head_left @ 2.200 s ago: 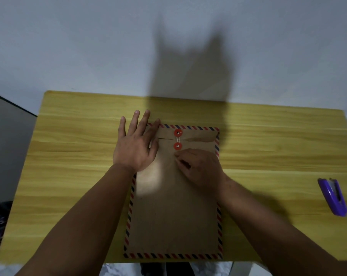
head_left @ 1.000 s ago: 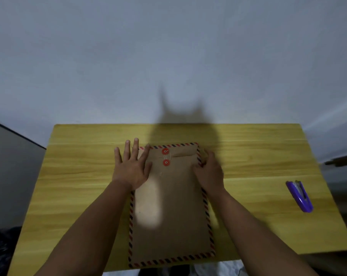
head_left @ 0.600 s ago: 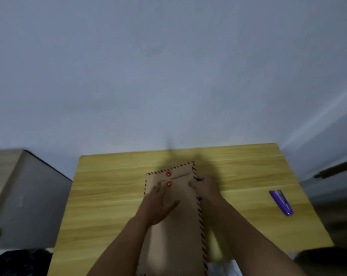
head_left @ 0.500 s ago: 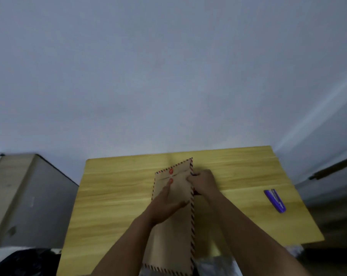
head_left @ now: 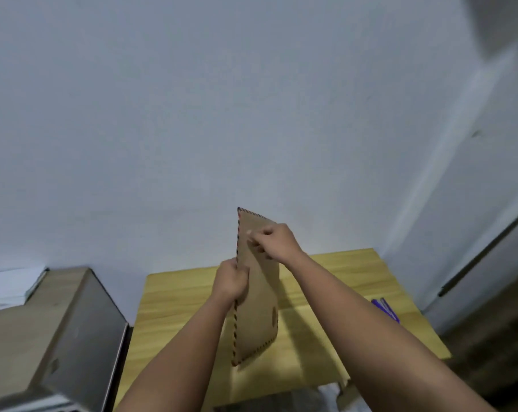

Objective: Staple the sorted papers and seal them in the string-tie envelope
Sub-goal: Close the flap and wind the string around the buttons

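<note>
Lifted off the worktop (head_left: 326,272) since the earlier frames, the envelope (head_left: 257,295) now stands nearly upright at lower centre of the head view, clear of the wood. Left hand (head_left: 231,282) is closed on its left edge about midway up; right hand (head_left: 274,242) pinches its upper part. No red buttons or string show on the visible face. At lower right lies the purple stapler (head_left: 385,309). Judging from this, a loosely wound string could slip during handling and let the flap open
</note>
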